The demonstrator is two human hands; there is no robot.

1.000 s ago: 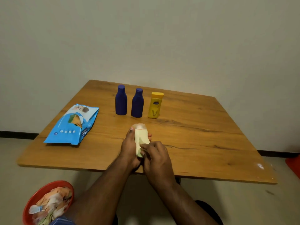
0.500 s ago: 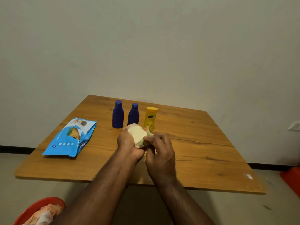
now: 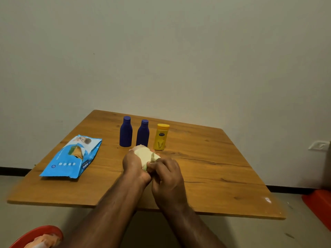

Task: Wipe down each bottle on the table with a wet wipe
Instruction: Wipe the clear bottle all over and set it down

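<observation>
Over the middle of the wooden table (image 3: 215, 176) my left hand (image 3: 133, 165) grips a small bottle that is wrapped in a pale yellow wet wipe (image 3: 145, 155); the bottle itself is almost wholly hidden. My right hand (image 3: 166, 178) pinches the wipe against the bottle's near end. Behind the hands stand two dark blue bottles (image 3: 126, 131) (image 3: 142, 133) and a yellow bottle (image 3: 160, 137), all upright in a row.
A blue wet-wipe pack (image 3: 71, 158) lies flat on the table's left side. A red bowl (image 3: 35, 237) with used wipes sits on the floor at the lower left. A red object (image 3: 318, 204) lies on the floor at the right. A wall stands just behind the table.
The view has tilted upward, so the table sits lower in the frame. Both hands have lifted the wrapped bottle further from me, closer to the row of bottles, and the wipe covers more of it.
</observation>
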